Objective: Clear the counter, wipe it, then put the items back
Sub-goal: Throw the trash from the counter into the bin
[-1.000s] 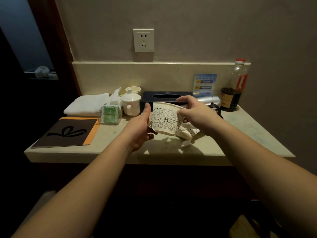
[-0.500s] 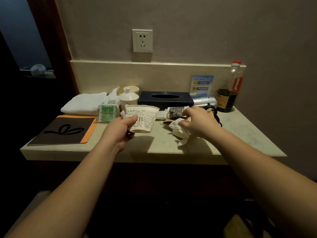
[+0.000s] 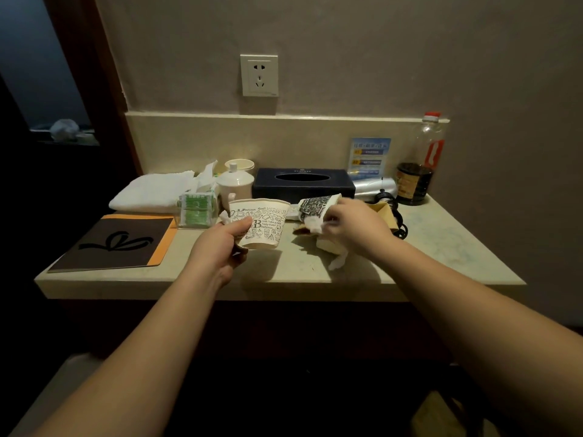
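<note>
Paper cup — printed "Delicious", "DINNER" — gripped by left hand; right hand pinches crumpled wrapper.

Pretty dim room, light's barely doing anything. A plain grey-beige plastered wall is filling most of the view, with a white square wall socket sitting above a pale stone backsplash ledge. A pale beige stone counter slab is jutting out below it. A dark brown wooden door frame is running up the left, opening onto a bluish dark room.
</note>
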